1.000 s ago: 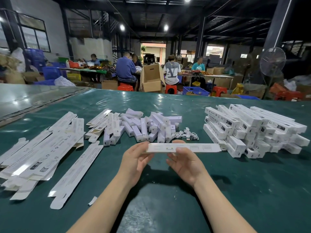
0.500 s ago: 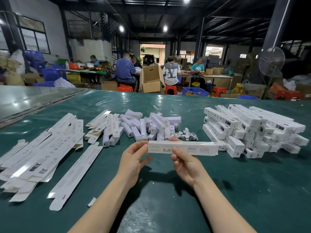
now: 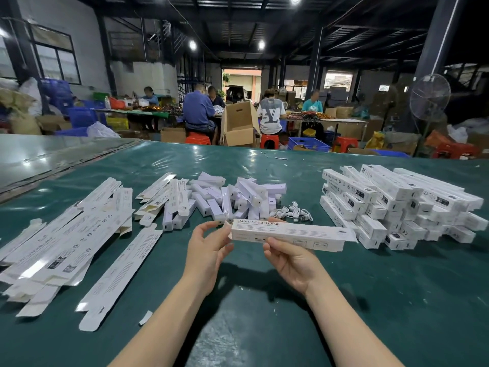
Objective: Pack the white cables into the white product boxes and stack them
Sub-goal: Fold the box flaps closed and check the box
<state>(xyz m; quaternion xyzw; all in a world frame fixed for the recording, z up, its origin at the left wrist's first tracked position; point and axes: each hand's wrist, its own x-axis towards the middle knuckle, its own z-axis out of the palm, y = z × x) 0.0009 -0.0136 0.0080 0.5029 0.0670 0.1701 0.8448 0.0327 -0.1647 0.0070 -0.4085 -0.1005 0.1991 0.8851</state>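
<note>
While flattened cartons [image 3: 60,242] lie at the far left, the left hand [image 3: 207,247] pinches the left end of one long white box [image 3: 288,234] with thumb and fingertips, palm up, the right hand [image 3: 291,258] cups its middle from below, and small white cables [image 3: 292,214] lie just beyond, left of the stacked boxes [image 3: 397,205]

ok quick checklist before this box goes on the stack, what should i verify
1. Box gripped: ok, right hand holds it underneath.
2. Left hand on box end: ok, fingertips touch it.
3. Left end flap closed: cannot tell.
4. Cable inside: cannot tell, box is opaque.
5. Room on the stack: ok, top looks free.
6. Loose cables out of the path: ok, behind the box.
</note>
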